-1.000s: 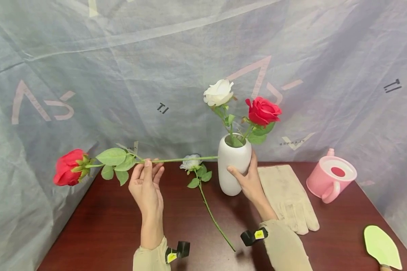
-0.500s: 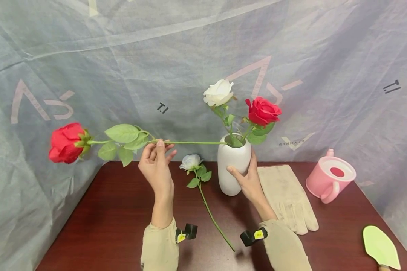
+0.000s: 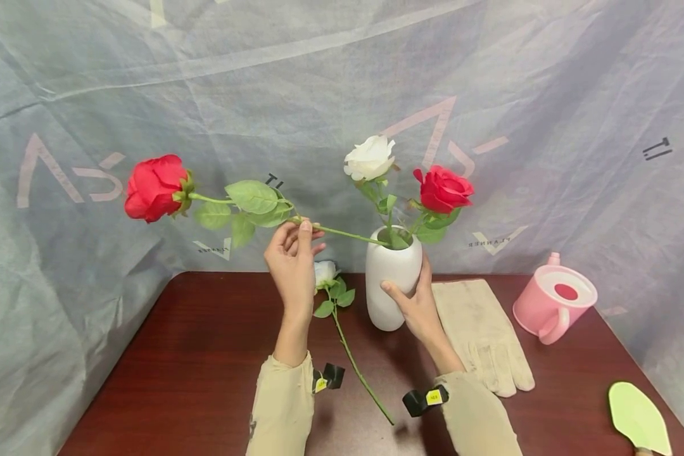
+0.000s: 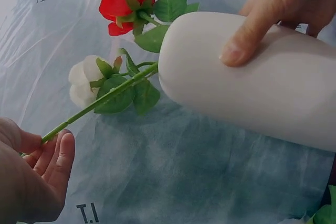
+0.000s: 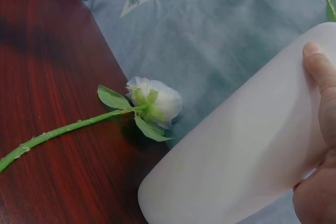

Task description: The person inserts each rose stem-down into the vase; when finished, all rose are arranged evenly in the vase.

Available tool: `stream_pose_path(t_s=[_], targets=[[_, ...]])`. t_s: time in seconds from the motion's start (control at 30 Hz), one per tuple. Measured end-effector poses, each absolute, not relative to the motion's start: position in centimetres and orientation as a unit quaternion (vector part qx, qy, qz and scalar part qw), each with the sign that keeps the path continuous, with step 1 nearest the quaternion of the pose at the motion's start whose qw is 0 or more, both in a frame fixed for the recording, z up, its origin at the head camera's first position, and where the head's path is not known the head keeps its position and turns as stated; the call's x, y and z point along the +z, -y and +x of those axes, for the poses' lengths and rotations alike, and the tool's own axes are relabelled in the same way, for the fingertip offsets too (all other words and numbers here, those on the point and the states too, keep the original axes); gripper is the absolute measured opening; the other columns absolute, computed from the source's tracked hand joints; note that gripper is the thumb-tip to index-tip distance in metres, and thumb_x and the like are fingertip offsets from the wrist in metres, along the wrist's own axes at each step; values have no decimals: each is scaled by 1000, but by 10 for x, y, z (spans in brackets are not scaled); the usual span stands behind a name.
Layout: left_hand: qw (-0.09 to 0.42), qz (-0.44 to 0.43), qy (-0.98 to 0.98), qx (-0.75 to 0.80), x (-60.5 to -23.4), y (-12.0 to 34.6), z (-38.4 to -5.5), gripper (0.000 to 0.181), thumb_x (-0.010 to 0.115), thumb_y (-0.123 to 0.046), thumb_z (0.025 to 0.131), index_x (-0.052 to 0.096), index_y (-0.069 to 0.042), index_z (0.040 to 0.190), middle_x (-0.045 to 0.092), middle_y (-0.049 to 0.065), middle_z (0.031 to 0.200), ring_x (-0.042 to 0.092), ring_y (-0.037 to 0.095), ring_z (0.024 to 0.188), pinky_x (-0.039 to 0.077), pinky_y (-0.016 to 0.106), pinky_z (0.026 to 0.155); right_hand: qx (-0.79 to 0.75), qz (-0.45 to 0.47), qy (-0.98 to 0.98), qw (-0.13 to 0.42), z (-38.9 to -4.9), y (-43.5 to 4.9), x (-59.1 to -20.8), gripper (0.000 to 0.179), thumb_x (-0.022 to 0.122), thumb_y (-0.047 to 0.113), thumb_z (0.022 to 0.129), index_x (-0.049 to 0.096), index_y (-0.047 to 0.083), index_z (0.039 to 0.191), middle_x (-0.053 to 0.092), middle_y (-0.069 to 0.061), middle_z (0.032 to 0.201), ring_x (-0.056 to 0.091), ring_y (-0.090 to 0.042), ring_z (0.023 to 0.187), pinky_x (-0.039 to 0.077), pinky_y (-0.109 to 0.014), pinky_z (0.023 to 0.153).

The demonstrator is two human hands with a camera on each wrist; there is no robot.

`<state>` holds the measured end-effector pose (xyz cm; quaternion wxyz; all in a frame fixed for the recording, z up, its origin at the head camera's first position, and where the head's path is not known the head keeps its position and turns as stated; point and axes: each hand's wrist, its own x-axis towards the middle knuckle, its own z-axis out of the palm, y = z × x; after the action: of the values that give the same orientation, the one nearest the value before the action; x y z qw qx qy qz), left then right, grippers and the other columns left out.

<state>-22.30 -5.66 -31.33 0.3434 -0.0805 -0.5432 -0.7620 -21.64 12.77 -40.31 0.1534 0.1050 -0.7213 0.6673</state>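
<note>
My left hand [image 3: 293, 269] pinches the green stem of a red rose [image 3: 156, 189] between thumb and fingers. The bloom points left, and the stem's lower end reaches the mouth of a white vase [image 3: 384, 285]. My right hand [image 3: 418, 307] grips that vase from its right side, thumb across the front. A white rose [image 3: 369, 158] and another red rose [image 3: 446, 189] stand in the vase. In the left wrist view the held stem [image 4: 100, 100] runs up to the vase's rim. A second white rose [image 5: 157, 100] lies on the table, its bloom partly behind my left hand in the head view.
Right of the vase lies a pair of beige work gloves [image 3: 481, 332]. A pink watering can [image 3: 553, 301] stands at the back right, and a light green trowel-like tool [image 3: 638, 415] lies near the right edge. Grey cloth [image 3: 262, 114] hangs behind the dark red table [image 3: 188, 354].
My left hand has moved up and to the right with the red rose, whose stem now slopes down to the vase mouth. The right hand and vase have stayed in place.
</note>
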Motion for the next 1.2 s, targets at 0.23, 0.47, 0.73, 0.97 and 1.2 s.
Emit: stream_pose_path(t_s=[0.23, 0.47, 0.73, 0.97, 1.2], targets=[[321, -90, 583, -741, -308, 48, -223, 17, 59, -7, 91, 60, 10, 95, 66, 20, 86, 65, 37, 78, 55, 39, 65, 669, 108, 718, 157, -215, -127, -401, 91, 68, 4, 84, 5, 14, 149, 19, -10, 147, 34, -24, 123, 30, -43, 100], [306, -92, 631, -707, -307, 29, -219, 17, 59, -5, 91, 63, 11, 94, 65, 25, 84, 63, 38, 78, 55, 38, 64, 667, 107, 722, 151, -213, -126, -401, 90, 67, 6, 85, 4, 12, 149, 19, -10, 147, 32, -24, 126, 29, -46, 100], [333, -78, 644, -684, -324, 14, -235, 18, 63, -15, 90, 67, 2, 90, 67, 13, 80, 62, 26, 75, 55, 31, 61, 661, 105, 728, 149, -214, -127, -401, 90, 67, 8, 85, 3, 12, 148, 20, -12, 145, 33, -26, 124, 29, -46, 100], [286, -63, 727, -622, -334, -4, -233, 14, 69, -22, 85, 72, -8, 88, 67, 1, 90, 58, 20, 99, 45, 36, 90, 660, 109, 729, 145, -213, -130, -403, 90, 66, 8, 86, 1, 13, 149, 18, -11, 146, 33, -26, 125, 29, -46, 100], [264, -41, 744, -612, -347, -12, -232, 17, 69, -23, 84, 67, -12, 96, 57, 6, 108, 46, 27, 105, 36, 44, 91, 663, 98, 730, 136, -210, -132, -402, 91, 67, 8, 86, 1, 13, 148, 20, -12, 145, 36, -27, 121, 32, -45, 97]])
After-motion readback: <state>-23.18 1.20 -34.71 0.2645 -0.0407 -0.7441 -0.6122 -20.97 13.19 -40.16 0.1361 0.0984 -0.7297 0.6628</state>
